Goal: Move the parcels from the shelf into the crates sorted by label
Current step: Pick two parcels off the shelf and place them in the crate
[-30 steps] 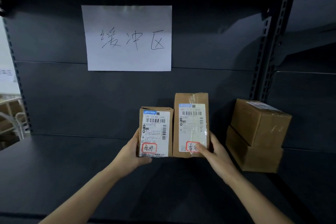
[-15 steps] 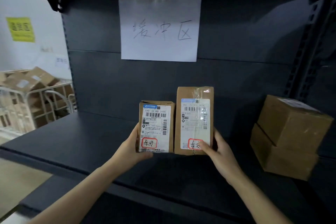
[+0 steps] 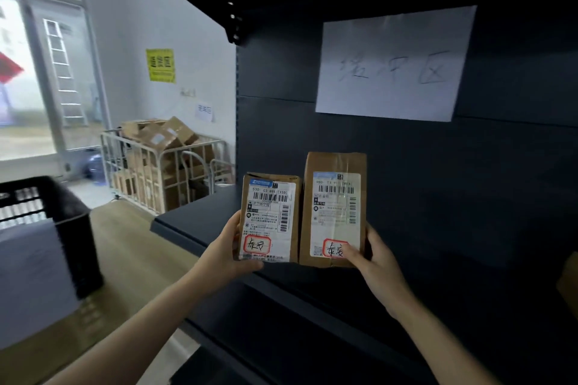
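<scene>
Two cardboard parcels stand upright side by side at the centre of the frame, labels facing the camera. Each label has a red-ringed handwritten mark near its bottom. The left hand (image 3: 225, 256) grasps the shorter parcel (image 3: 269, 216) by its lower left edge, thumb across the bottom front. The right hand (image 3: 375, 262) grasps the taller parcel (image 3: 333, 206) at its lower right corner, thumb lying on the red mark. Both parcels are held above the dark shelf (image 3: 194, 222). A white handwritten sign (image 3: 394, 62) hangs on the back panel at upper right. A black crate (image 3: 62, 222) sits at the left edge, and a white wire cage of cartons (image 3: 162, 166) stands behind it.
</scene>
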Demonstrator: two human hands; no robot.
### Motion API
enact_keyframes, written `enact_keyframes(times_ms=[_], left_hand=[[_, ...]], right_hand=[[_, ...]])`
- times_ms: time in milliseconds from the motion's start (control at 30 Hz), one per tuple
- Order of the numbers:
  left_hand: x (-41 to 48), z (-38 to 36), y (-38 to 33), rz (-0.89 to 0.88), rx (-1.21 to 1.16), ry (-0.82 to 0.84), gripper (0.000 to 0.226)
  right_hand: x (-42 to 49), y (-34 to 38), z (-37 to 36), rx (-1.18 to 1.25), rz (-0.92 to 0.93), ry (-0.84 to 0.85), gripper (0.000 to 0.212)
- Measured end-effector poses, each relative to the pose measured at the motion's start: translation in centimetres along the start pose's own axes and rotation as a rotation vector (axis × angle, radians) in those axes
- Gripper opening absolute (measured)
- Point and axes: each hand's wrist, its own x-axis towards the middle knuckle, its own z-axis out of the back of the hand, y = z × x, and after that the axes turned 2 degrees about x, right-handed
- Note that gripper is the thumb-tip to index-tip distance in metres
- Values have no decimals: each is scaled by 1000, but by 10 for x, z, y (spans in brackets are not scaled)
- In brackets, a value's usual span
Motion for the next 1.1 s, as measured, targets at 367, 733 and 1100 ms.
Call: enact_keyframes(times_ms=[367,733,1100], left_hand=[[-89,160,51,67,42,-163,94],[-190,297,103,160,90,-343,87],[-269,382,129,286,115,-577,82]], right_hand=[[0,49,-176,73,82,191,49],[-13,85,-354,149,130,425,42],[-13,120,-479,170,211,665,42]])
